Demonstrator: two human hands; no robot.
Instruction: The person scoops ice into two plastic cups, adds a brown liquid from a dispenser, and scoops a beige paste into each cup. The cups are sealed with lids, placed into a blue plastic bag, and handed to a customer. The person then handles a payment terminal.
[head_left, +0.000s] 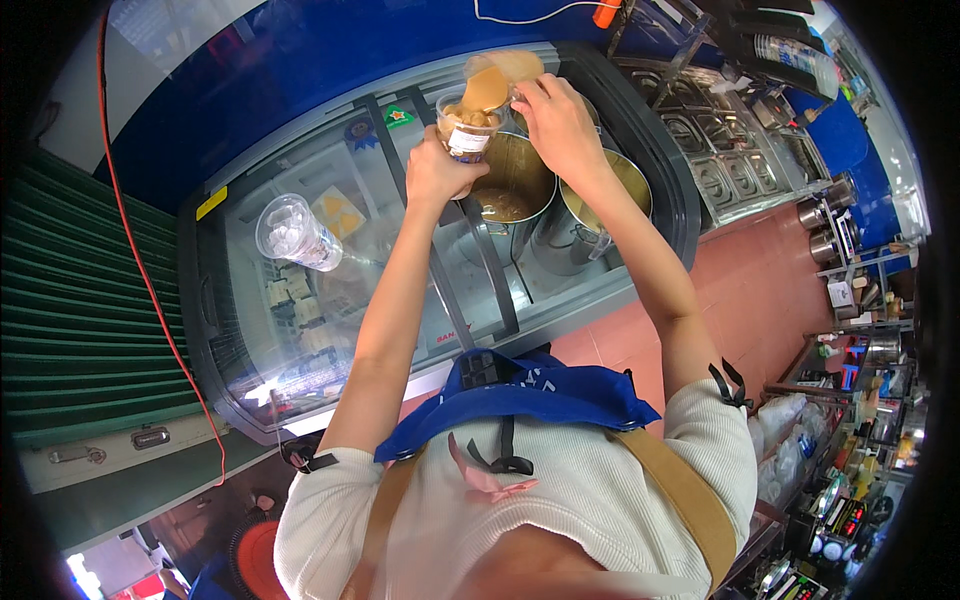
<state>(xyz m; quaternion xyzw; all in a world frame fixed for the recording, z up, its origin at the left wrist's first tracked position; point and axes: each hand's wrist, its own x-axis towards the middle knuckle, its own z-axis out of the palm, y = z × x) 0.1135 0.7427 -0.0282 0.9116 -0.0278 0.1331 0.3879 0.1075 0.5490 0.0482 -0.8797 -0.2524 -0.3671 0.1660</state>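
My left hand (442, 174) grips a clear plastic cup (469, 135) that bears a white label and has ice and a brown liquid inside. With its fingers, my right hand (556, 127) holds a clear plastic container (517, 67) tipped over the cup's mouth. Milky tan liquid (486, 90) runs from it into the cup. Below my hands, a metal pot (521, 176) with brown residue stands in the open part of a chest freezer (480, 247). A second metal pot (630, 176) is beside it. Another plastic cup (289, 232), holding ice, stands on the freezer's glass top to the left.
Metal trays with lids (724, 172) line a counter at the upper right. Shelves (847, 352) with wares and plastic bags stand at the right. A red cable (142, 255) hangs by a green shutter (75, 300) at the left. The freezer's dark rim (679, 187) curves around the pots.
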